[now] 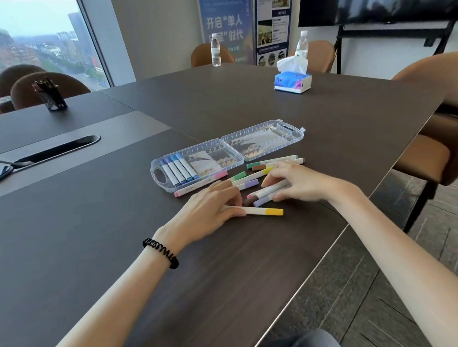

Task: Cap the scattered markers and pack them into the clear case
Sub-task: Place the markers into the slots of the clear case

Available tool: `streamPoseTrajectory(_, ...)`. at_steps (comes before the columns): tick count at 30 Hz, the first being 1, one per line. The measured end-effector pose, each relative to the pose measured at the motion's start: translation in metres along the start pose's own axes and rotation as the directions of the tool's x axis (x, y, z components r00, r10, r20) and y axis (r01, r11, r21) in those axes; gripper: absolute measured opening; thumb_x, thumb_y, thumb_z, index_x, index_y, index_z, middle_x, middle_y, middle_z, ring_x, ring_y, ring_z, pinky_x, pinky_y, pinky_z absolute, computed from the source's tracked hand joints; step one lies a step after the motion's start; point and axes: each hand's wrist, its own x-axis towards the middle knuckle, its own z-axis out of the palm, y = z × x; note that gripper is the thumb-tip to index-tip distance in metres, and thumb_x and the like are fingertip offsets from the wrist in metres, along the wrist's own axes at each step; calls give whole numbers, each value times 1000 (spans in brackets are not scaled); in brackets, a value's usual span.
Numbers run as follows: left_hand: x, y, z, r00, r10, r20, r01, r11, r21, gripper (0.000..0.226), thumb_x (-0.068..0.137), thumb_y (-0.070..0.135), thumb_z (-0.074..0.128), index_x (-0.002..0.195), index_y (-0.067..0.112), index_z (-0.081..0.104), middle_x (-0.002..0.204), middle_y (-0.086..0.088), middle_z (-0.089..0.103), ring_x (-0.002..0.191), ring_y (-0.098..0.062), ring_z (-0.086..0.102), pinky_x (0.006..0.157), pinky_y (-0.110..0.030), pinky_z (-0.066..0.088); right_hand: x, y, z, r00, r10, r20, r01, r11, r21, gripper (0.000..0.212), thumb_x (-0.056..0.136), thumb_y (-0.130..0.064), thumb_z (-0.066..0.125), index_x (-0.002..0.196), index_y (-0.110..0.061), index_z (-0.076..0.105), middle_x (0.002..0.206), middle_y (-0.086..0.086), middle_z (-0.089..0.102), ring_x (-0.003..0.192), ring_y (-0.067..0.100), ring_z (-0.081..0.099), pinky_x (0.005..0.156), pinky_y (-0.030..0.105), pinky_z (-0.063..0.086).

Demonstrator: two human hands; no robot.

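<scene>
The clear case (270, 147) lies open flat on the dark table, with several blue-capped markers (179, 169) in its left half. In front of it lie several loose capped markers, among them a pink one (199, 184), a green one (273, 160) and a yellow-green one (253, 175). My left hand (206, 212) rests on the table with its fingertips pinching the white barrel of a yellow-capped marker (267, 211). My right hand (300, 181) is curled over a brown-capped marker (266, 191) and a purple-capped one lying beside it, fingers touching both.
A tissue box (293, 81) stands at the back right, with two water bottles (215, 50) behind. A black pen holder (54, 97) stands at the far left. A cable slot (58, 150) and a tablet edge are on the left. The table edge runs diagonally on my right, chairs beyond.
</scene>
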Motion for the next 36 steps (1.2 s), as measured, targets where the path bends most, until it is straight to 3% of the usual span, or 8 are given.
streamPoseTrajectory(7, -11, -18, -10, 966, -172, -191, 165, 985, -48, 14, 100, 38, 44, 93, 26, 42, 82, 10, 58, 73, -11, 55, 67, -35, 48, 1, 0, 2, 994, 70, 80, -79, 989, 126, 25, 88, -21, 65, 88, -37, 46, 113, 2, 50, 102, 17, 48, 81, 29, 35)
streamPoseTrajectory(12, -6, -34, -10, 870, -351, -348, 376, 926, 7, 16, 103, 29, 35, 109, 17, 45, 89, 3, 57, 74, -22, 50, 63, -36, 38, 5, -5, 7, 993, 73, 88, -78, 996, 48, 17, 94, -17, 56, 95, -31, 46, 113, -1, 47, 110, 17, 38, 96, 33, 34)
streamPoseTrajectory(15, -2, -41, -10, 817, -389, -425, 458, 886, 70, 20, 103, 26, 34, 102, 12, 49, 92, -2, 57, 76, -24, 49, 62, -35, 35, 7, -11, 11, 997, 60, 53, -54, 993, -107, 12, 97, -16, 49, 98, -23, 40, 119, 1, 45, 117, 19, 35, 100, 34, 31)
streamPoseTrajectory(19, 10, -50, -12, 813, -354, -462, 455, 882, 125, 15, 101, 22, 40, 94, 13, 50, 92, -3, 58, 86, -24, 50, 75, -35, 36, 8, -16, 13, 999, 40, 3, -39, 985, -167, 11, 98, -12, 43, 98, -19, 35, 111, 0, 39, 113, 20, 34, 93, 32, 29)
streamPoseTrajectory(23, 19, -56, -10, 855, -359, -375, 409, 910, 62, 9, 101, 21, 43, 94, 17, 47, 80, 3, 56, 73, -23, 49, 73, -33, 30, 13, -19, 6, 998, 26, -49, -27, 1000, -15, 7, 99, -11, 42, 100, -16, 38, 105, -1, 41, 101, 18, 36, 87, 32, 31)
streamPoseTrajectory(28, 13, -65, -2, 897, -263, -355, 307, 949, 71, 17, 103, 25, 41, 93, 16, 51, 84, 5, 62, 70, -14, 46, 82, -38, 37, 29, -18, -4, 990, 34, -140, -10, 986, 168, 3, 100, -18, 44, 100, -15, 44, 105, 4, 53, 98, 24, 49, 77, 31, 37)
streamPoseTrajectory(31, 9, -64, -7, 907, -258, -333, 282, 959, 25, 21, 103, 25, 38, 94, 14, 53, 83, 6, 59, 69, -11, 44, 86, -36, 36, 36, -24, -9, 983, 82, -167, -53, 983, 176, 11, 101, -20, 42, 97, -11, 43, 87, -2, 47, 82, 22, 44, 63, 24, 32)
streamPoseTrajectory(36, -4, -62, -13, 918, -278, -282, 285, 958, -16, 22, 104, 28, 35, 99, 16, 53, 84, 8, 57, 72, -2, 44, 83, -28, 30, 49, -29, -6, 983, 85, -163, -40, 965, 260, 24, 102, -20, 40, 118, -4, 48, 120, 7, 50, 94, 24, 59, 85, 36, 43)
